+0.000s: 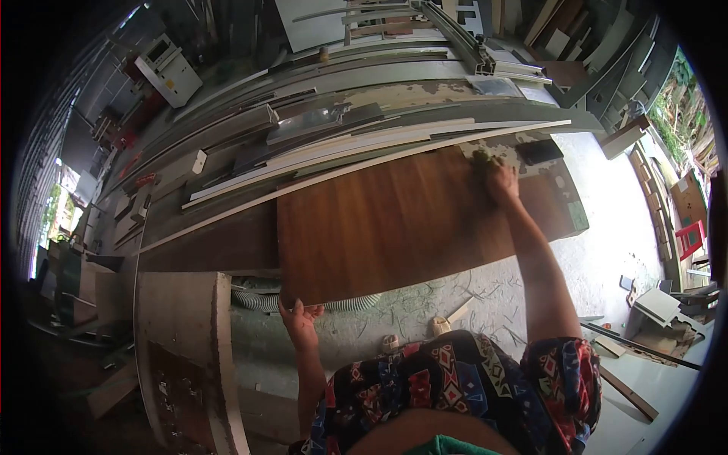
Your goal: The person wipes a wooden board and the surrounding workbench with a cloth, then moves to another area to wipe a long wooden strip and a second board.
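A broad brown wood-grain board [379,220] lies tilted across the work table, its near edge overhanging the floor. At the board's near left corner, my left hand [301,318] grips the edge, thumb towards the top and fingers partly hidden underneath. My right hand [503,182] is at the far right part of the board, closed round a small yellow-green wad [481,157] whose kind I cannot make out. Just right of that hand, a dark flat block [541,152] rests on the patchy, peeling table surface [509,144].
Long pale strips [364,155] lie along the board's far side, with more planks and metal profiles beyond. A scuffed wooden cabinet or box [182,364] stands at my left. Under the board runs a ribbed grey hose [349,303]. Wood scraps [628,393] litter the floor at right.
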Demonstrator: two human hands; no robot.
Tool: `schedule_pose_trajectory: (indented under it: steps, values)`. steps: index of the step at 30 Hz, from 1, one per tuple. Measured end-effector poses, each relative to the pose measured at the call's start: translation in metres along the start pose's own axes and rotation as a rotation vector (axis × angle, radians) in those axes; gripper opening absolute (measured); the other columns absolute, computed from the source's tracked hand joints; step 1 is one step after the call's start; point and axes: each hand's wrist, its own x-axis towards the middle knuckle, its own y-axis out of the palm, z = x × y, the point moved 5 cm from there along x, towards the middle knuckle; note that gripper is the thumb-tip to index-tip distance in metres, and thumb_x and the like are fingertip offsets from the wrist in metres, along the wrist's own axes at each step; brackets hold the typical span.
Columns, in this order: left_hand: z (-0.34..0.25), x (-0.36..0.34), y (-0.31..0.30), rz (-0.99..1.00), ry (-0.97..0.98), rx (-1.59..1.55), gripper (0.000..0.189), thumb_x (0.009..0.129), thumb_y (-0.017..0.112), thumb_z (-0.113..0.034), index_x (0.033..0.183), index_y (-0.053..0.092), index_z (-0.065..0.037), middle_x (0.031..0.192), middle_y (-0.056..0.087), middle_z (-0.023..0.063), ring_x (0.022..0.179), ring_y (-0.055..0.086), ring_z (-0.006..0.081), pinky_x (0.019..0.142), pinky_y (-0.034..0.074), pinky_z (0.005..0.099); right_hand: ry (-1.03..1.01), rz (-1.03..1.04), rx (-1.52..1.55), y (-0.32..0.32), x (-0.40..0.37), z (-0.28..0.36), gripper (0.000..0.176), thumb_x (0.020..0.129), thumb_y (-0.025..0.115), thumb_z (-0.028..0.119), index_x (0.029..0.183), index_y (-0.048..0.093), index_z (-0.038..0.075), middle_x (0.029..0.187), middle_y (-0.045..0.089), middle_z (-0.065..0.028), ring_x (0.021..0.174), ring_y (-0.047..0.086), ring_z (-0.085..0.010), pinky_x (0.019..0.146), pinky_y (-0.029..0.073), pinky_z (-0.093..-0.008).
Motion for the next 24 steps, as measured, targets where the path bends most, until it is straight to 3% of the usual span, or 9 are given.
schedule_pose_trajectory:
  steps: [2,6,10,11,12,13,14,19,24]
  values:
    - [-0.001,0.000,0.001,0.004,-0.001,0.010,0.045,0.089,0.051,-0.020,0.127,0.029,-0.010,0.086,0.060,0.0100,0.071,0.060,0.0203,0.061,0.049,0.0334,0.027,0.059,0.045,-0.022,0.000,-0.018,0.028,0.086,0.044,0.022,0.109,0.056,0.012,0.116,0.052,-0.0154,0.111,0.048,-0.0332,0.096,0.035,-0.0424]
    - [0.009,0.005,-0.013,-0.013,-0.009,0.047,0.043,0.089,0.050,-0.020,0.126,0.030,-0.010,0.089,0.061,0.0103,0.074,0.062,0.0206,0.062,0.050,0.0337,-0.079,-0.420,0.353,-0.062,-0.009,0.012,0.020,0.086,0.050,0.019,0.099,0.061,0.010,0.096,0.057,-0.0153,0.089,0.054,-0.0362,0.076,0.043,-0.0442]
    - [-0.006,-0.001,-0.001,-0.022,0.025,0.074,0.044,0.089,0.051,-0.021,0.127,0.030,-0.010,0.092,0.061,0.0102,0.072,0.062,0.0201,0.063,0.051,0.0339,-0.412,-0.230,0.999,-0.035,-0.030,0.134,0.016,0.082,0.052,0.009,0.095,0.061,0.007,0.098,0.057,-0.0146,0.088,0.054,-0.0307,0.076,0.045,-0.0403]
    - [-0.001,0.001,-0.005,-0.021,0.006,0.091,0.046,0.089,0.052,-0.022,0.127,0.029,-0.010,0.092,0.061,0.0099,0.072,0.062,0.0199,0.063,0.051,0.0339,-0.116,-0.024,1.230,-0.009,-0.045,0.159,0.018,0.081,0.054,0.010,0.097,0.060,0.006,0.105,0.055,-0.0150,0.092,0.053,-0.0318,0.081,0.045,-0.0393]
    - [0.002,0.002,-0.008,-0.019,-0.015,0.108,0.049,0.088,0.053,-0.023,0.128,0.028,-0.010,0.092,0.061,0.0095,0.071,0.062,0.0198,0.064,0.051,0.0338,-0.558,-0.128,0.676,-0.040,-0.081,0.211,0.020,0.080,0.058,0.013,0.098,0.058,0.005,0.110,0.052,-0.0161,0.098,0.051,-0.0343,0.088,0.042,-0.0407]
    - [0.000,0.001,-0.007,-0.029,-0.008,0.100,0.049,0.088,0.053,-0.023,0.128,0.028,-0.010,0.092,0.061,0.0095,0.071,0.062,0.0198,0.064,0.051,0.0338,-0.695,-0.117,0.594,-0.034,-0.101,0.250,0.022,0.079,0.062,0.018,0.098,0.058,0.007,0.114,0.050,-0.0162,0.104,0.048,-0.0368,0.091,0.040,-0.0414]
    - [-0.005,0.000,-0.002,-0.026,-0.007,0.083,0.053,0.088,0.053,-0.023,0.130,0.025,-0.007,0.091,0.061,0.0110,0.070,0.063,0.0195,0.063,0.052,0.0323,-0.571,0.128,0.901,0.017,-0.109,0.276,0.028,0.075,0.064,0.020,0.101,0.059,0.010,0.114,0.050,-0.0155,0.109,0.045,-0.0356,0.092,0.039,-0.0434]
    - [0.000,0.001,-0.010,-0.057,-0.058,0.073,0.061,0.087,0.056,-0.026,0.133,0.022,-0.004,0.088,0.060,0.0121,0.066,0.062,0.0184,0.060,0.052,0.0296,-1.134,0.094,0.671,0.011,-0.186,0.394,0.029,0.084,0.051,0.023,0.111,0.057,0.016,0.121,0.048,-0.0123,0.117,0.041,-0.0338,0.100,0.031,-0.0469]
    - [0.006,0.004,-0.016,-0.020,-0.061,0.152,0.063,0.086,0.057,-0.033,0.132,0.022,-0.009,0.082,0.061,0.0096,0.067,0.062,0.0194,0.061,0.051,0.0296,-1.046,0.180,0.570,0.043,-0.149,0.452,0.031,0.087,0.046,0.027,0.115,0.056,0.019,0.128,0.044,-0.0103,0.123,0.037,-0.0315,0.103,0.027,-0.0434]
